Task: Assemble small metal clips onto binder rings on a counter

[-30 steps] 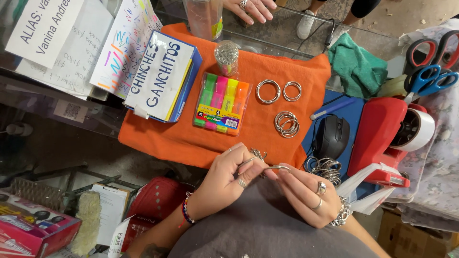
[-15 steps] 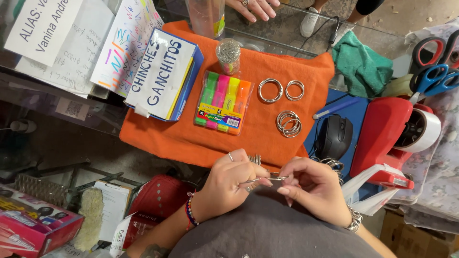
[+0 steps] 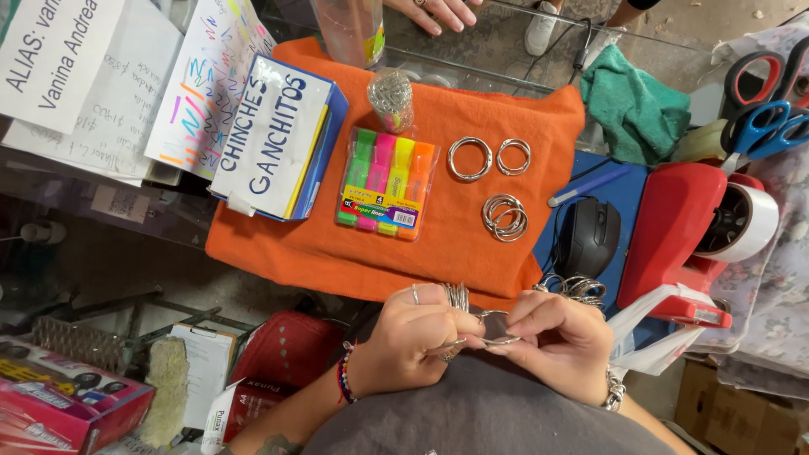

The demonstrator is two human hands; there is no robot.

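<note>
Change since half a second ago: both hands have shifted slightly right and the fingers have closed tighter over the ring; everything on the cloth lies as it did.

Lower left of frame: pink box, partly cut off by the edge.

Upper left: white handwritten sheets, overlapping one another.

Left of centre: white-labelled blue box, lying on the left part of the orange cloth.

Lower centre: left hand, beaded bracelet at the wrist, fingers pinched shut on the metal ring. The ring sits between both hands, just below the cloth's near edge and above a grey lap.

Centre, on the cloth: pack of highlighters, green, pink, yellow and orange side by side. Above it, a small clear jar of clips.

Right of centre, on the cloth: two single metal rings side by side; below them a small stack of rings.

Lower right of centre: right hand, chain bracelet at the wrist, fingertips closed on the same metal ring from the right.

Right: black mouse on a blue pad; red tape dispenser just beside it; green cloth above.

Upper right: blue and red scissors.

Top centre: another person's hand, resting on the surface.
</note>
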